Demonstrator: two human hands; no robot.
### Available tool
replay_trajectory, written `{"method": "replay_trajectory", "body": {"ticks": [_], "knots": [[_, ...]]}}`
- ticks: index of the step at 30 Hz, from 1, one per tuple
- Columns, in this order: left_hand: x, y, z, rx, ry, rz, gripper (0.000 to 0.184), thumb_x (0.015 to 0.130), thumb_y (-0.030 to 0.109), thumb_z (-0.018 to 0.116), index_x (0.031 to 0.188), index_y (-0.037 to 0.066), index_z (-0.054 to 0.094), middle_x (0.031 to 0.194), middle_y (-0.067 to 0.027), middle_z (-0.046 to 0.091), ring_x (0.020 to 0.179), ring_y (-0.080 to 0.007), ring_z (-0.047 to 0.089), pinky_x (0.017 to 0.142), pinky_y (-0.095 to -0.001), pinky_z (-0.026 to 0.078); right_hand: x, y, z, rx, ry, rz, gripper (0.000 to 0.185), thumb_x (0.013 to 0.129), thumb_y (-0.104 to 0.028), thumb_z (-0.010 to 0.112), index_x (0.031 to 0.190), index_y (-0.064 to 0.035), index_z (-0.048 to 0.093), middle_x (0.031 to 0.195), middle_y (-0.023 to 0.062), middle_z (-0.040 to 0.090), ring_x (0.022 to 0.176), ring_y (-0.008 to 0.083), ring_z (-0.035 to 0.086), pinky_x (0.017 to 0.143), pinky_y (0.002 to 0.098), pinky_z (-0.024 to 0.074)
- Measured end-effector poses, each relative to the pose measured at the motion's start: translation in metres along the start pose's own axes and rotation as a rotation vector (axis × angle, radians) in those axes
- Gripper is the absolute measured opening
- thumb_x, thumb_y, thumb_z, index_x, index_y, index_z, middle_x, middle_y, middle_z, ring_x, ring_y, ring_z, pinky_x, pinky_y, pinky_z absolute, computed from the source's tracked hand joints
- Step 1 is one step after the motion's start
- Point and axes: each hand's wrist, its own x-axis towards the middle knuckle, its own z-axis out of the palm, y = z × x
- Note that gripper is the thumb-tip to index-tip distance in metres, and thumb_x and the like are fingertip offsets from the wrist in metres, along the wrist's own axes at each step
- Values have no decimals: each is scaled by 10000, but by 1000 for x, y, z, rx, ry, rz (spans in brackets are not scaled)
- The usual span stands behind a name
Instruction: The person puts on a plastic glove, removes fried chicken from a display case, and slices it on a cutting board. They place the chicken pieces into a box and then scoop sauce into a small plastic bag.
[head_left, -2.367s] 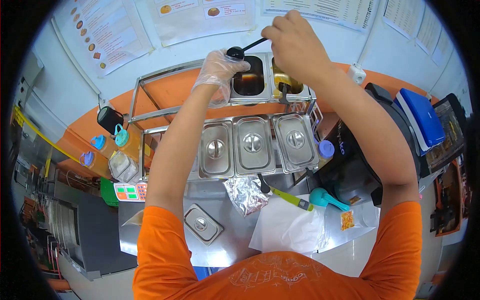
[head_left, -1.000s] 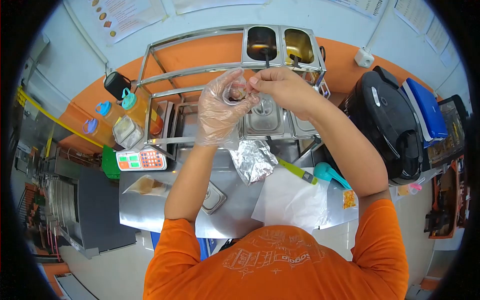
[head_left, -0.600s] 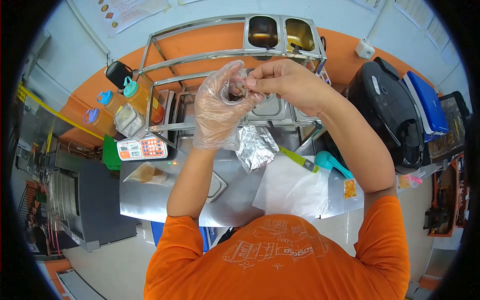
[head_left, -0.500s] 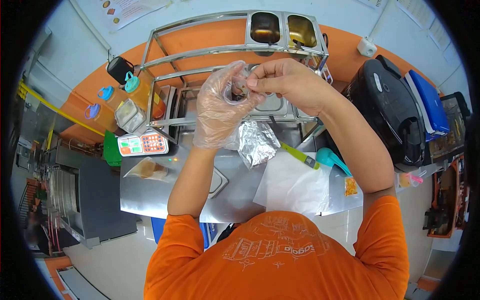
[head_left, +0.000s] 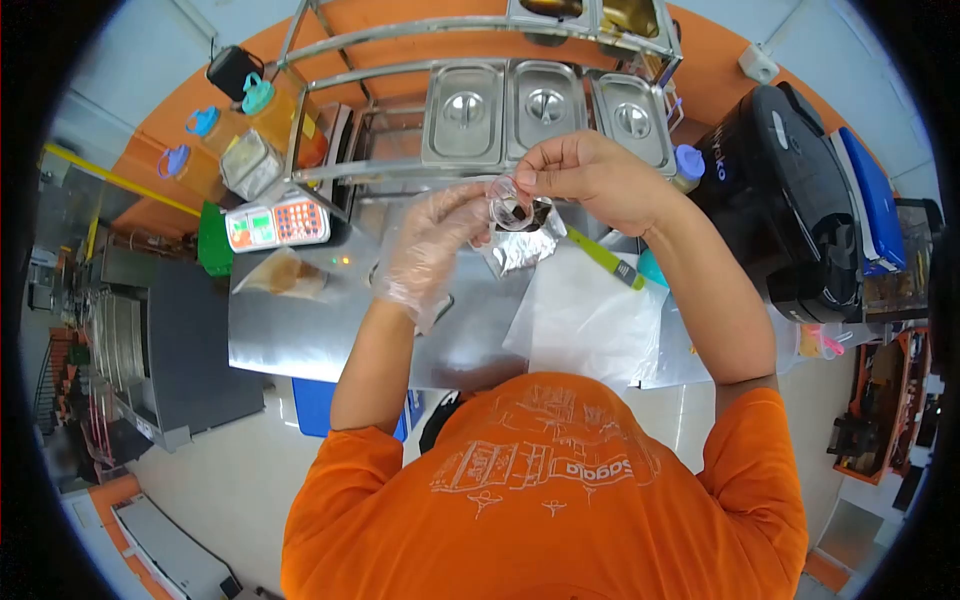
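Observation:
My left hand [head_left: 425,240], in a clear plastic glove, has its fingers closed around a small clear plastic cup [head_left: 508,210] with something dark in it. At the cup's upper edge, my bare right hand [head_left: 590,180] pinches with thumb and forefinger; whether it grips the rim or a thin lid, I cannot tell. Crumpled foil [head_left: 525,252] lies on the steel counter just below the cup. To the right of the foil is a long green-handled utensil [head_left: 605,258], beside white sheets [head_left: 590,330].
Lidded steel pans [head_left: 465,130] sit in a metal rack behind my hands. At left stand a digital scale [head_left: 280,222] and capped bottles [head_left: 275,120]. A filled clear bag [head_left: 285,275] lies on the counter. A large black appliance [head_left: 770,200] stands at right.
My view has tipped lower, showing more of the lidded pans. Both hands have lowered toward the counter with the cup, which now sits more at my left fingertips.

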Motion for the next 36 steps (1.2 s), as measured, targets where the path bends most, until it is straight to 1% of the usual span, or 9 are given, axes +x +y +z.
{"method": "replay_trajectory", "body": {"ticks": [5, 8, 17, 21, 25, 29, 31, 35, 36], "knots": [[-20, -25, 2, -3, 15, -113, 231, 903, 139, 728, 1098, 15, 731, 911, -46, 691, 812, -138, 592, 758, -291, 473, -13, 49, 15, 86, 76, 64, 209, 952, -204, 755, 994, -1, 722, 908, 24, 711, 858, 108, 625, 846, 266, 486], [-33, -25, 4, -109, 6, -156, 194, 876, 140, 748, 1029, 23, 726, 901, -42, 685, 815, -138, 593, 765, -292, 476, -25, 63, 27, 43, 149, 93, 196, 951, -178, 754, 978, 15, 728, 865, 25, 707, 786, 92, 604, 757, 253, 485], [-45, -34, 4, 27, -44, -250, 67, 852, 95, 719, 887, 47, 689, 824, 0, 652, 783, -99, 583, 751, -265, 464, -48, 79, 46, 93, 141, 131, 140, 917, -85, 750, 993, 32, 736, 890, 49, 724, 798, 101, 643, 763, 256, 527], [-51, -65, 7, 249, 88, -123, 71, 842, 75, 724, 850, 12, 691, 778, -9, 658, 716, -93, 578, 677, -261, 469, -54, 101, 54, 93, 195, 104, 137, 890, -73, 770, 969, 36, 742, 868, 47, 724, 759, 96, 640, 724, 248, 527], [-57, -73, 15, 593, 174, 75, 75, 812, 41, 744, 830, 2, 683, 777, 3, 660, 712, -70, 573, 673, -238, 473, -54, 116, 67, -177, 363, 123, 137, 846, -85, 798, 905, 28, 747, 768, 53, 712, 696, 104, 653, 646, 262, 525], [-58, -82, 21, 550, 311, -75, 97, 796, 53, 758, 837, -6, 692, 739, 1, 655, 670, -65, 569, 631, -227, 472, -53, 140, 78, -421, 532, 30, 127, 811, -82, 793, 856, 21, 735, 705, 110, 713, 625, 170, 683, 598, 307, 528], [-57, -95, 17, 780, 373, -9, 100, 798, 50, 750, 857, -11, 698, 724, -3, 656, 650, -61, 566, 599, -227, 464, -55, 142, 79, -505, 562, 30, 123, 810, -82, 787, 852, 20, 732, 710, 125, 715, 620, 188, 688, 600, 315, 532], [-53, -98, 0, 537, 308, -85, 145, 819, 111, 769, 885, -6, 714, 757, -30, 691, 670, -93, 623, 622, -270, 522, -54, 140, 77, -562, 600, -30, 100, 820, -71, 772, 847, 16, 731, 714, 132, 717, 618, 197, 690, 603, 318, 535], [-52, -97, -1, 315, 240, -145, 154, 838, 91, 769, 932, -18, 715, 809, -47, 703, 699, -101, 639, 632, -274, 536, -54, 135, 77, -565, 600, -31, 100, 820, -71, 772, 847, 16, 731, 714, 132, 717, 618, 197, 690, 603, 318, 535]]}}
